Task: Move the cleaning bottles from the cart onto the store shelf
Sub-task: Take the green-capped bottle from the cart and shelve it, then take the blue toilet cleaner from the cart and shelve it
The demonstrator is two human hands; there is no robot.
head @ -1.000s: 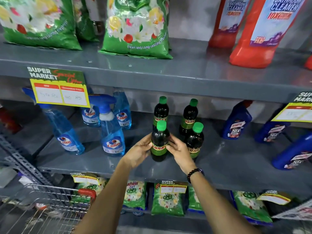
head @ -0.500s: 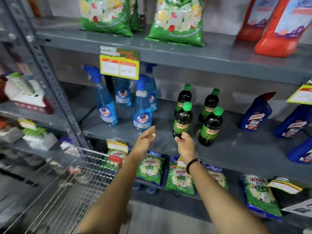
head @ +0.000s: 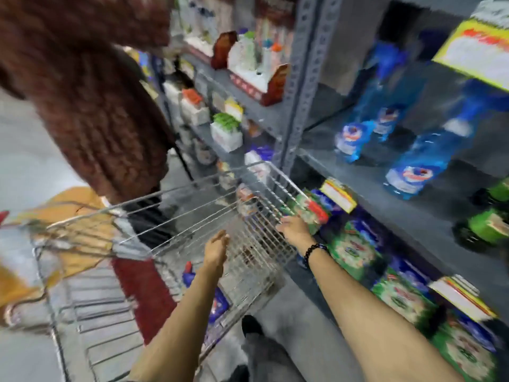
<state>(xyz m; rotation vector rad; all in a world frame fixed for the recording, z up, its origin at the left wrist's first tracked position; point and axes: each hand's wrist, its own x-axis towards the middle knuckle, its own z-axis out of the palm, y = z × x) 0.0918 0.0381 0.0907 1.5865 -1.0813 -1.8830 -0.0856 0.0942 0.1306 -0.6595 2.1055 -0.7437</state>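
Note:
The view is blurred by motion. A wire shopping cart [head: 192, 188] fills the lower left. My left hand [head: 216, 248] hovers over its basket, empty, fingers loosely apart. My right hand [head: 294, 228] is at the cart's right rim, empty; whether it touches the wire I cannot tell. A blue bottle [head: 217, 301] lies low in the cart, partly hidden by my left forearm. On the grey shelf [head: 385, 186] at right stand blue spray bottles [head: 421, 166], and at the far right edge dark bottles with green labels [head: 484, 224].
A person in a dark red fuzzy top [head: 82, 86] stands close beyond the cart at upper left. Green detergent packs [head: 355, 249] fill the shelf below. A slotted steel upright [head: 303, 84] divides the shelving bays. Yellow price tags [head: 338, 194] hang from shelf edges.
Both hands left the dark green-capped bottles on the shelf and dropped down left to the cart. The view swung from the shelf toward the cart and aisle.

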